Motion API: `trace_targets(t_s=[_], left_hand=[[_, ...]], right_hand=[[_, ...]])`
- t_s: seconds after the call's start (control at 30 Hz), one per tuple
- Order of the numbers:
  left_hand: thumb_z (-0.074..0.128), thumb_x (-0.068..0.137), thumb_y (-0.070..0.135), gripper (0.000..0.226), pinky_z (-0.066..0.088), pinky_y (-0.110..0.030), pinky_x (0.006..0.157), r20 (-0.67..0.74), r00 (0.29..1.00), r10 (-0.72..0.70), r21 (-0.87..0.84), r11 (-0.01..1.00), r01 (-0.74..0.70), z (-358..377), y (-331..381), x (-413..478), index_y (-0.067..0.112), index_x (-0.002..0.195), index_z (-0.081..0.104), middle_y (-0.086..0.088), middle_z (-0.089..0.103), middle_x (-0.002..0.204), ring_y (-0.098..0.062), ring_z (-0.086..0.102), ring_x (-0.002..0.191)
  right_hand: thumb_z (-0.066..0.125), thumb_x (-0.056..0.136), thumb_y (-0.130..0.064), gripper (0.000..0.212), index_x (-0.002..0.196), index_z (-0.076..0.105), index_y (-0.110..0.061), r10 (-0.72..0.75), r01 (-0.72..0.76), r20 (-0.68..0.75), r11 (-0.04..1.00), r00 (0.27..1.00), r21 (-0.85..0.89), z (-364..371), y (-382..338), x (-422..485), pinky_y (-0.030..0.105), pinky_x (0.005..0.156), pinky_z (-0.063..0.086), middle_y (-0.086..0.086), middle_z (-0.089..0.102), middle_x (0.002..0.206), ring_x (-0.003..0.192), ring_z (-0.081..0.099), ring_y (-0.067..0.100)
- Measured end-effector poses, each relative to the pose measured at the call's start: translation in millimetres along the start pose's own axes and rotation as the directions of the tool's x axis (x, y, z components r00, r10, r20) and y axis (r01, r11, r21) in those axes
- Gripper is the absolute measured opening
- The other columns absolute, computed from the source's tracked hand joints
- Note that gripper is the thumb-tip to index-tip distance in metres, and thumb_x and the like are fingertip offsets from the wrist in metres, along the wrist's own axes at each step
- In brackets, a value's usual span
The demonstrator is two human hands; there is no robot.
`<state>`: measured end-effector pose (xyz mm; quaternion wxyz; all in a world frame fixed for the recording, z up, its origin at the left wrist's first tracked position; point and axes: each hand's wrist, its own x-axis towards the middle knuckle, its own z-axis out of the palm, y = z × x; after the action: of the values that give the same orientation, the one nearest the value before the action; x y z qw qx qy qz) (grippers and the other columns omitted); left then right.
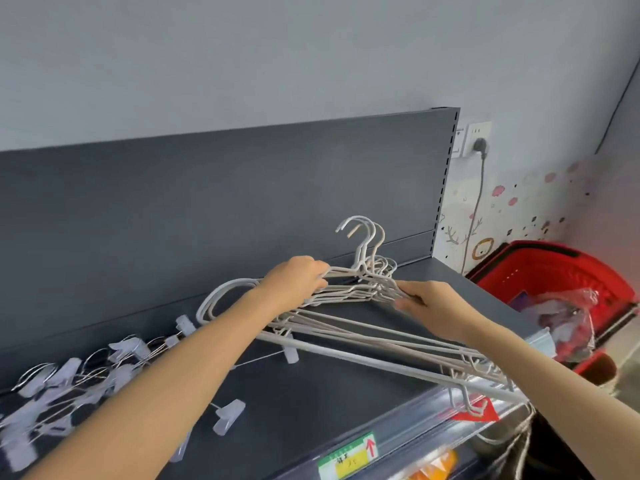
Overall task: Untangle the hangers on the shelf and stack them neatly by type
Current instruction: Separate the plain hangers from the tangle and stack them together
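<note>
- While both hands grip it, the bundle of white wire hangers (349, 295) lies low over the dark shelf (311, 410), one end past the front edge.
- Round its bars curls the left hand (298, 278) — the right hand (426, 300) pinches wires near the hooks.
- Tangled clip hangers (69, 375) lie at the shelf's left.

- Premises: a retail shop, judged from where I stand.
- The shelf (346, 393) before me is dark metal store shelving. It has a tall back panel (207, 202) and a slotted upright (446, 174) at its right edge.
- A clear label rail (415, 429) runs along the shelf front. It carries a green and yellow price tag (348, 459) with a red arrow; the writing is too blurred to read.
- A red shopping basket (554, 268) stands just beside the shelf's right end.
- Goods lie in quantity: white wire hangers (346, 327) and clip hangers (69, 375).
</note>
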<state>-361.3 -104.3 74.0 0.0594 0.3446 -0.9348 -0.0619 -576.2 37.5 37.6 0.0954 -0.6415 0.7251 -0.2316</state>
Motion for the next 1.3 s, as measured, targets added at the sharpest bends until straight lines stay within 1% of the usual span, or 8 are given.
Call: trace_targets(t_s=[0.3,0.6,0.7,0.77,0.83,1.03,1.13,1.3], left_hand=[[0.05,0.098,0.027,0.028,0.042,-0.037,0.067,0.072,0.995,0.075,-0.035,0.997,-0.072,17,25,78,0.016,0.073,0.042,-0.004,0.047,0.08,-0.024,0.051,0.073],[0.052,0.093,0.032,0.029,0.04,-0.038,0.069,0.302,0.95,0.086,0.015,0.995,-0.095,56,-3,131,0.01,0.074,0.046,-0.004,0.045,0.086,-0.027,0.052,0.079],[0.057,0.088,0.048,0.039,0.046,-0.039,0.09,0.405,0.909,0.103,0.005,0.993,-0.114,65,-16,135,0.017,0.112,0.058,0.001,0.056,0.104,-0.022,0.055,0.101],[0.065,0.079,0.056,0.074,0.043,-0.038,0.1,0.444,0.894,0.058,-0.021,0.998,-0.054,69,-22,138,0.021,0.14,0.043,0.001,0.053,0.133,-0.02,0.052,0.12],[0.07,0.074,0.054,0.082,0.043,-0.036,0.101,0.483,0.875,0.034,-0.03,0.999,-0.022,73,-25,140,0.023,0.143,0.039,0.003,0.047,0.142,-0.018,0.049,0.124],[0.071,0.074,0.034,0.038,0.037,-0.031,0.065,0.543,0.84,-0.009,-0.056,0.997,0.046,85,-28,141,0.015,0.103,0.056,-0.005,0.058,0.103,-0.026,0.057,0.092],[0.066,0.069,0.027,0.028,0.028,-0.031,0.057,0.549,0.833,-0.071,-0.058,0.991,0.123,91,-30,141,0.017,0.07,0.04,0.001,0.044,0.07,-0.02,0.039,0.063],[0.06,0.062,0.026,0.023,0.022,-0.033,0.054,0.586,0.793,-0.169,-0.013,0.976,0.217,84,-20,137,0.017,0.065,0.039,0.0,0.039,0.061,-0.02,0.032,0.059]], right_hand=[[0.053,0.095,-0.027,0.018,0.089,0.067,-0.016,0.122,-0.122,0.008,0.992,0.992,0.027,-18,49,21,0.03,0.061,0.039,-0.005,0.054,0.061,0.055,0.042,0.011],[0.054,0.092,-0.029,0.04,0.056,0.037,-0.02,0.175,-0.155,0.16,0.98,0.971,-0.126,4,77,58,0.031,0.057,0.03,-0.003,0.038,0.057,0.056,0.032,0.016],[0.06,0.086,-0.044,0.026,0.102,0.064,-0.024,0.252,-0.23,0.256,0.967,0.933,-0.113,8,87,67,0.031,0.081,0.045,-0.004,0.063,0.096,0.085,0.057,0.015],[0.063,0.081,-0.051,0.068,0.139,0.041,-0.024,0.357,-0.351,0.386,0.932,0.85,-0.089,9,92,73,0.032,0.103,0.041,-0.003,0.051,0.135,0.119,0.052,0.018],[0.067,0.075,-0.054,0.081,0.144,0.032,-0.028,0.393,-0.438,0.496,0.899,0.774,-0.029,11,97,79,0.038,0.109,0.035,-0.005,0.039,0.147,0.13,0.042,0.019],[0.072,0.076,-0.027,0.063,0.133,0.045,-0.023,0.379,-0.588,0.662,0.8,0.646,0.117,13,96,91,0.033,0.095,0.043,-0.001,0.052,0.129,0.116,0.052,0.022],[0.069,0.07,-0.012,0.048,0.116,0.056,-0.011,0.324,-0.587,0.698,0.791,0.639,0.17,17,99,93,0.035,0.078,0.054,0.016,0.067,0.107,0.097,0.066,0.031],[0.053,0.078,-0.001,0.04,0.119,0.049,-0.001,0.237,-0.577,0.736,0.778,0.635,0.247,15,107,99,0.032,0.063,0.056,0.019,0.066,0.085,0.066,0.065,0.026]])
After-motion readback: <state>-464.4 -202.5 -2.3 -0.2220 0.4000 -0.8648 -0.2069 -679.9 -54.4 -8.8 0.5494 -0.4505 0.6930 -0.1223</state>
